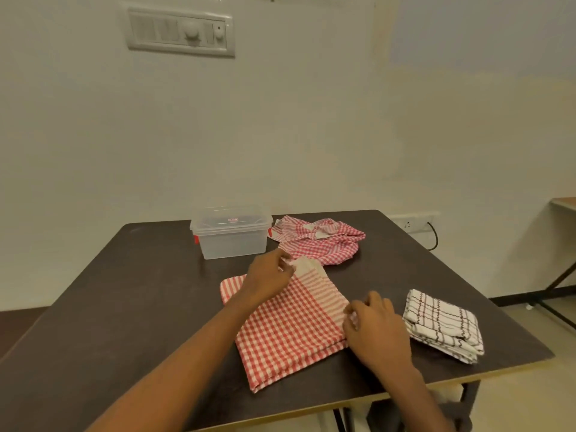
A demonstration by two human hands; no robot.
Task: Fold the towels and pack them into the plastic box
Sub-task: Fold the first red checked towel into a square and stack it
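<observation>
A red-and-white checked towel [290, 325] lies partly folded in the middle of the dark table [131, 294]. My left hand [269, 275] pinches its far corner. My right hand [377, 328] grips its right edge. A second red checked towel [321, 240] lies crumpled at the back, beside the clear plastic box [232, 235], whose lid is on and has red clips. A folded white towel with dark lines [444, 324] rests at the right, close to my right hand.
The table's front and right edges run near the white towel. A wall stands right behind the table, with a socket and black cable [431, 232] at the right. Another table's frame [558, 275] stands at the far right.
</observation>
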